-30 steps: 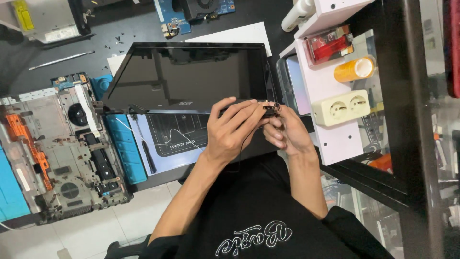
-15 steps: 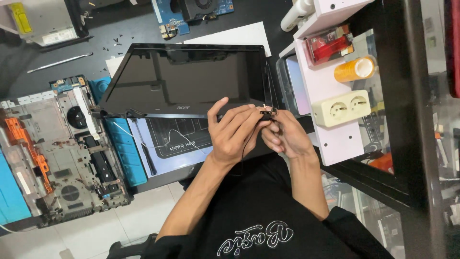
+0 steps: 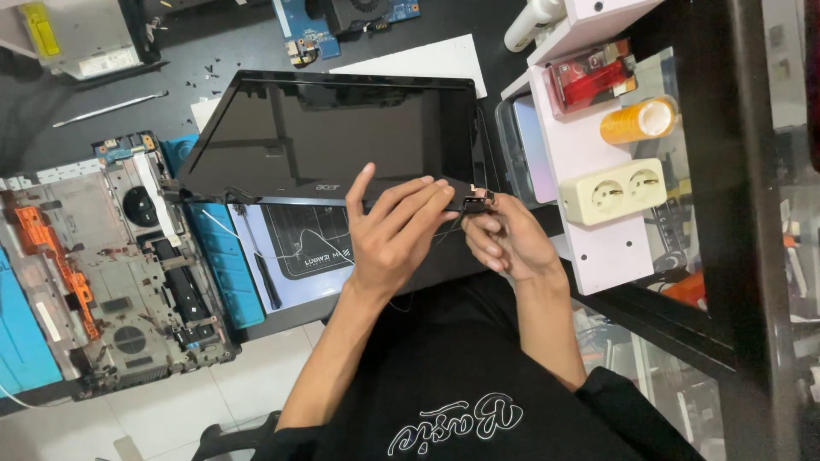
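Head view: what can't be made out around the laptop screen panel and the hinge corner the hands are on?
- Hinge of the laptop screen panel: small, partly covered by the right hand fingers; whether a screw is there cannot be told.
- Panel's lower edge: hidden under the left hand.
- Screwdriver tip on the mat: too small to tell the type.
- Stripped laptop base: its left part cut off by the frame's edge.

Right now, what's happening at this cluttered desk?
A person holds a detached black laptop screen panel over the dark desk. Their left hand steadies its lower edge, while the right hand pinches the small metal hinge at its corner. A stripped grey laptop base lies alongside.
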